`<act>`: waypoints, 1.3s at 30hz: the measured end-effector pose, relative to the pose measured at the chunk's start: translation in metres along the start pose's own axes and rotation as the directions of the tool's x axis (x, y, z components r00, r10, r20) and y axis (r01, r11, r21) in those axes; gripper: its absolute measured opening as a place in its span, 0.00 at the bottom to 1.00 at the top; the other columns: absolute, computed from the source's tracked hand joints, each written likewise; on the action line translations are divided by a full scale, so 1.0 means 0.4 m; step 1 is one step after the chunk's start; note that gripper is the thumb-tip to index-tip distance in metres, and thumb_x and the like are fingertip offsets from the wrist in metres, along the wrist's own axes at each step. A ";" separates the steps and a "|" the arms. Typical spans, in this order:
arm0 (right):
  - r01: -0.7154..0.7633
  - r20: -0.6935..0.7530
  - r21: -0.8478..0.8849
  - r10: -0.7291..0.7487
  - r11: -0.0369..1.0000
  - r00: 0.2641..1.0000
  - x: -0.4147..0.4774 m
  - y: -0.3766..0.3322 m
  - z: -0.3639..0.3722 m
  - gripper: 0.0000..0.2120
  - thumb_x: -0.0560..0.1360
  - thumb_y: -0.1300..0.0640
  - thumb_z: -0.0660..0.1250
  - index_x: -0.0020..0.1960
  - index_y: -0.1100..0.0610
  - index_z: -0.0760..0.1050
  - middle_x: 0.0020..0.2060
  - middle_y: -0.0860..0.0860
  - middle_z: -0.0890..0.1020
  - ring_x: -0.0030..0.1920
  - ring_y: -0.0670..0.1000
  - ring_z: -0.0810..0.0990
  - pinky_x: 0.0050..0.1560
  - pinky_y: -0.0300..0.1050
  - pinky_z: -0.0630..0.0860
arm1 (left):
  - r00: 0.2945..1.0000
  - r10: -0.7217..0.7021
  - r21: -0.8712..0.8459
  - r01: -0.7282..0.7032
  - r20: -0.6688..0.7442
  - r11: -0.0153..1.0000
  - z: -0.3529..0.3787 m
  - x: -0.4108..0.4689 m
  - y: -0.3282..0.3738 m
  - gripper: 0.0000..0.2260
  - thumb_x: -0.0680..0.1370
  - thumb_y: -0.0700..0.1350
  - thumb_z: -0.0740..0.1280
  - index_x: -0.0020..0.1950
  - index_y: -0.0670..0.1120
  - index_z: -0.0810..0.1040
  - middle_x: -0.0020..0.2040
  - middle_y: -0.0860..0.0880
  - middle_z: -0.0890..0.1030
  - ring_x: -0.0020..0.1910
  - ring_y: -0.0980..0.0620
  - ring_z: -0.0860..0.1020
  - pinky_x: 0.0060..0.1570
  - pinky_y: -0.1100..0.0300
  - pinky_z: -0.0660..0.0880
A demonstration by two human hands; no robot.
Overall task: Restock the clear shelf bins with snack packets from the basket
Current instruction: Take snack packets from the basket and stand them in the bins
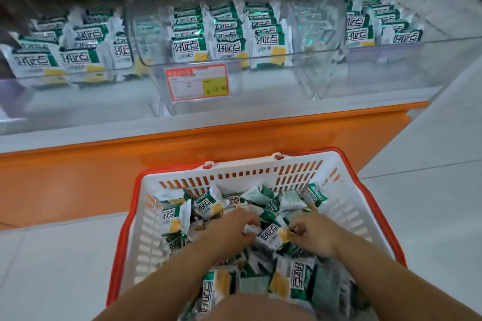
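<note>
Now | left hand (232, 227) and right hand (313, 234) each pinch one end of a snack packet (273, 236) printed 好吃点 | grip sits inside white basket (260, 165), over loose packets | beyond grip: clear bins (287, 81) hold matching packets (190, 47) | red-yellow price tag (197, 82), figures blurred

My white slotted plastic basket (349, 214) had an orange rim; the foil snack packets (273, 236) were white, green, yellow.

"好吃点" on packets (190, 49) — price tag (197, 82) illegible
</note>
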State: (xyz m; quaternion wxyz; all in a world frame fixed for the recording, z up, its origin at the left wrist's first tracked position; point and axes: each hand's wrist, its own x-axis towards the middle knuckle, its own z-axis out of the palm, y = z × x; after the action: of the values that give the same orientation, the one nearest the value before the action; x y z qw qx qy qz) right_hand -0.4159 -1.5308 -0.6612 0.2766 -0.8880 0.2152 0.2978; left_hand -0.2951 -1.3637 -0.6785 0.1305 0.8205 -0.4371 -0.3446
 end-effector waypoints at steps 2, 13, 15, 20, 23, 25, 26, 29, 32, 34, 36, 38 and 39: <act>-0.004 0.014 -0.031 0.005 1.000 1.000 0.014 -0.003 0.015 0.13 0.79 0.51 0.61 0.57 0.57 0.77 0.53 0.54 0.80 0.54 0.54 0.77 0.51 0.43 0.72 | 0.999 -0.021 -0.002 0.021 0.047 1.000 0.028 0.008 -0.002 0.13 0.81 0.51 0.61 0.65 0.51 0.73 0.61 0.49 0.75 0.54 0.51 0.76 0.53 0.56 0.75; -0.031 0.009 0.499 0.030 0.866 1.000 0.003 -0.039 -0.033 0.24 0.74 0.55 0.70 0.68 0.53 0.69 0.61 0.54 0.76 0.55 0.51 0.77 0.50 0.41 0.75 | 0.995 -0.101 -0.402 0.084 -0.022 0.912 -0.011 0.019 0.021 0.16 0.78 0.51 0.67 0.65 0.51 0.74 0.58 0.54 0.76 0.49 0.56 0.76 0.49 0.61 0.73; 0.020 -0.022 0.584 -0.008 0.812 1.000 -0.021 -0.053 -0.076 0.14 0.74 0.55 0.70 0.57 0.46 0.73 0.52 0.50 0.79 0.52 0.49 0.79 0.50 0.40 0.77 | 0.991 -0.095 -0.477 0.037 -0.099 0.878 -0.060 -0.001 0.042 0.15 0.76 0.52 0.69 0.62 0.57 0.74 0.56 0.58 0.74 0.50 0.58 0.76 0.45 0.65 0.72; 0.225 -0.271 0.578 -0.075 0.784 0.960 -0.122 -0.113 -0.199 0.09 0.73 0.59 0.71 0.52 0.53 0.76 0.47 0.51 0.80 0.45 0.48 0.81 0.47 0.40 0.80 | 0.939 -0.003 -0.527 -0.190 -0.344 0.828 -0.189 -0.079 0.138 0.10 0.74 0.47 0.72 0.51 0.60 0.75 0.52 0.60 0.78 0.40 0.63 0.79 0.37 0.71 0.73; 0.338 -0.424 0.487 -0.120 0.805 0.897 -0.210 -0.133 -0.271 0.08 0.71 0.56 0.73 0.48 0.50 0.76 0.47 0.50 0.82 0.48 0.52 0.81 0.52 0.54 0.78 | 0.894 0.053 -0.505 -0.300 -0.446 0.809 -0.260 -0.130 0.206 0.10 0.74 0.46 0.72 0.53 0.55 0.77 0.50 0.59 0.82 0.45 0.59 0.81 0.43 0.65 0.76; 0.425 -0.522 0.479 -0.140 0.768 0.841 -0.273 -0.136 -0.305 0.09 0.70 0.56 0.74 0.46 0.48 0.76 0.46 0.48 0.83 0.49 0.50 0.81 0.53 0.54 0.78 | 0.864 0.087 -0.436 -0.334 -0.496 0.836 -0.302 -0.160 0.259 0.09 0.74 0.47 0.71 0.53 0.55 0.77 0.49 0.58 0.82 0.42 0.56 0.81 0.42 0.60 0.77; 0.468 -0.575 0.480 -0.137 0.742 0.807 -0.302 -0.134 -0.317 0.09 0.70 0.57 0.74 0.46 0.48 0.77 0.45 0.47 0.83 0.48 0.49 0.81 0.53 0.52 0.78 | 0.847 0.101 -0.400 -0.348 -0.522 0.848 -0.320 -0.173 0.288 0.09 0.74 0.47 0.71 0.52 0.55 0.76 0.49 0.58 0.82 0.40 0.55 0.81 0.40 0.57 0.78; 0.593 -0.709 0.481 -0.112 0.646 0.697 -0.363 -0.121 -0.339 0.09 0.70 0.59 0.74 0.48 0.51 0.77 0.46 0.48 0.83 0.43 0.46 0.81 0.50 0.47 0.77 | 0.779 0.152 -0.266 -0.381 -0.608 0.885 -0.365 -0.195 0.374 0.08 0.75 0.46 0.70 0.50 0.58 0.74 0.48 0.59 0.79 0.32 0.59 0.76 0.35 0.59 0.76; 0.672 -0.807 0.476 -0.022 0.567 0.590 -0.384 -0.090 -0.353 0.12 0.71 0.55 0.72 0.53 0.46 0.76 0.50 0.44 0.81 0.43 0.40 0.79 0.47 0.38 0.75 | 0.715 0.239 -0.081 -0.383 -0.656 0.920 -0.404 -0.201 0.460 0.09 0.75 0.48 0.70 0.48 0.60 0.72 0.47 0.65 0.76 0.37 0.70 0.73 0.36 0.72 0.68; 0.685 -0.853 0.469 0.087 0.557 0.514 -0.373 -0.057 -0.366 0.17 0.73 0.50 0.70 0.60 0.44 0.73 0.55 0.42 0.77 0.48 0.38 0.77 0.51 0.37 0.72 | 0.677 0.291 0.017 -0.381 -0.676 0.924 -0.437 -0.191 0.511 0.10 0.75 0.48 0.70 0.49 0.61 0.71 0.46 0.67 0.74 0.40 0.71 0.72 0.38 0.76 0.67; 0.640 -0.866 0.468 0.172 0.609 0.469 -0.354 -0.020 -0.381 0.20 0.76 0.50 0.67 0.67 0.45 0.69 0.61 0.41 0.73 0.55 0.41 0.75 0.59 0.43 0.71 | 0.642 0.326 0.104 -0.359 -0.694 0.928 -0.476 -0.164 0.556 0.10 0.76 0.48 0.69 0.52 0.58 0.71 0.46 0.66 0.74 0.40 0.65 0.72 0.38 0.72 0.65; 0.556 -0.869 0.457 0.216 0.694 0.445 -0.323 0.022 -0.396 0.23 0.77 0.54 0.65 0.71 0.47 0.65 0.67 0.46 0.69 0.63 0.46 0.71 0.66 0.52 0.68 | 0.624 0.355 0.187 -0.320 -0.696 0.929 -0.517 -0.118 0.603 0.09 0.76 0.47 0.69 0.53 0.56 0.71 0.49 0.61 0.74 0.43 0.60 0.71 0.41 0.67 0.64; 0.514 -0.871 0.445 0.221 0.733 0.439 -0.305 0.041 -0.402 0.26 0.77 0.56 0.65 0.73 0.49 0.62 0.70 0.48 0.66 0.68 0.49 0.67 0.69 0.54 0.65 | 0.630 0.357 0.217 -0.290 -0.690 0.932 -0.537 -0.091 0.624 0.09 0.76 0.47 0.69 0.54 0.55 0.71 0.50 0.59 0.75 0.45 0.58 0.72 0.42 0.65 0.65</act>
State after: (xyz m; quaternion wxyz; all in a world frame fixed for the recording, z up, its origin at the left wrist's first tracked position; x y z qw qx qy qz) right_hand -0.4480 -1.6162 -0.4804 0.4426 -0.7631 0.3309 -0.3352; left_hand -0.3195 -1.4988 -0.3770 0.3151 0.8019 -0.5049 0.0520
